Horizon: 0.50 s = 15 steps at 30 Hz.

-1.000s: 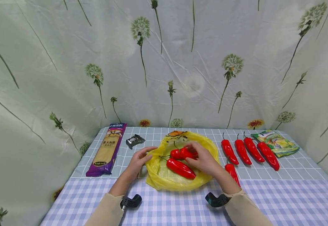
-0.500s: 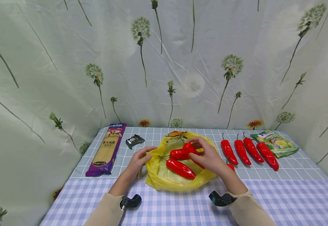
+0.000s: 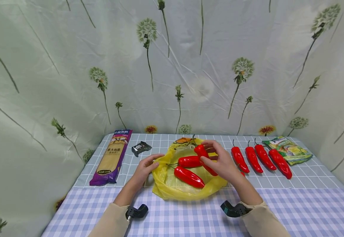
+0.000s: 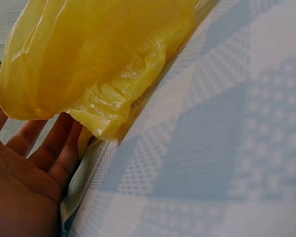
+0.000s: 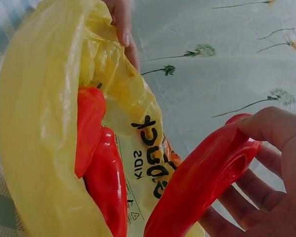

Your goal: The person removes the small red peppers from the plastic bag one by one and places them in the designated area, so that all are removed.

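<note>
A yellow plastic bag [image 3: 175,195] lies with its mouth spread wide at the middle of the table. On its left rim my left hand [image 3: 143,169] holds the plastic between thumb and fingers; the left wrist view shows fingers [image 4: 54,148] behind the bag. My right hand [image 3: 223,164] grips a red chili pepper [image 3: 201,151] over the bag's right side, stem end up and tilted. In the right wrist view this pepper [image 5: 202,173] is raised off the others. Inside the bag lie two more red chili peppers, a front one [image 3: 189,176] and a rear one [image 3: 188,161].
Several red chili peppers [image 3: 253,159] lie in a row right of the bag, one partly hidden by my right hand. Behind them is a green and yellow packet [image 3: 290,151]. A purple pasta pack [image 3: 111,158] and a small black packet [image 3: 141,148] lie at left.
My right hand has moved right and slightly up, lifting the gripped pepper off the ones in the bag. The left hand stays on the rim.
</note>
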Each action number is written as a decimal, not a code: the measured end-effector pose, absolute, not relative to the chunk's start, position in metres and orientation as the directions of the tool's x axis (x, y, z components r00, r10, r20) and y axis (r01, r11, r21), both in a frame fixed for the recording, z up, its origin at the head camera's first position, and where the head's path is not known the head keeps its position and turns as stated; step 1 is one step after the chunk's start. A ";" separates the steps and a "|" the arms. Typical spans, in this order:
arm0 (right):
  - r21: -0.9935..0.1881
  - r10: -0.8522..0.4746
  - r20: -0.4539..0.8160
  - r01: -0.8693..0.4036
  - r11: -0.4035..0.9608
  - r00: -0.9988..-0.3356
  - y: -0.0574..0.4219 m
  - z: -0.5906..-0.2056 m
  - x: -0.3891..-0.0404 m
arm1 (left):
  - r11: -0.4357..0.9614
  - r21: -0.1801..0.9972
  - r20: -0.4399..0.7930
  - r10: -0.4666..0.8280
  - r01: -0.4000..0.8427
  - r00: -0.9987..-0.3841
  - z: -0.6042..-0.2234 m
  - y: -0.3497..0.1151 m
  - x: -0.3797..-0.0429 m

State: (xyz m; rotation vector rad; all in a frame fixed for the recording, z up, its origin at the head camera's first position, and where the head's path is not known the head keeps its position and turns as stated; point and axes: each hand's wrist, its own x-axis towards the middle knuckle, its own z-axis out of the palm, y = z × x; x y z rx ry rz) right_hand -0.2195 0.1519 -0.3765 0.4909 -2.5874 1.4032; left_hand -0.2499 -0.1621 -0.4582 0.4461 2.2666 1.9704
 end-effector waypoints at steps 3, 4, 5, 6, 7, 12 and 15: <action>-0.793 -0.197 0.281 -0.343 0.504 -0.939 0.155 -0.375 -0.216 | 0.112 0.982 0.113 0.290 0.151 -0.950 -0.459 -0.162 -0.251; -0.799 -0.191 0.276 -0.335 0.500 -0.942 0.156 -0.374 -0.215 | 0.110 0.982 0.115 0.292 0.153 -0.949 -0.459 -0.162 -0.251; -0.805 -0.185 0.269 -0.326 0.496 -0.945 0.157 -0.374 -0.214 | 0.110 0.982 0.118 0.294 0.156 -0.949 -0.459 -0.162 -0.251; -0.811 -0.177 0.264 -0.317 0.492 -0.948 0.158 -0.373 -0.213 | 0.109 0.982 0.118 0.294 0.156 -0.949 -0.459 -0.162 -0.251; -0.816 -0.169 0.259 -0.308 0.489 -0.951 0.160 -0.372 -0.212 | 0.107 0.981 0.123 0.295 0.160 -0.947 -0.459 -0.162 -0.251; -0.817 -0.136 0.258 -0.291 0.498 -0.957 0.170 -0.370 -0.207 | 0.105 0.980 0.129 0.300 0.167 -0.945 -0.458 -0.163 -0.251; -0.813 -0.123 0.257 -0.283 0.509 -0.959 0.179 -0.370 -0.205 | 0.106 0.981 0.124 0.299 0.162 -0.946 -0.459 -0.163 -0.251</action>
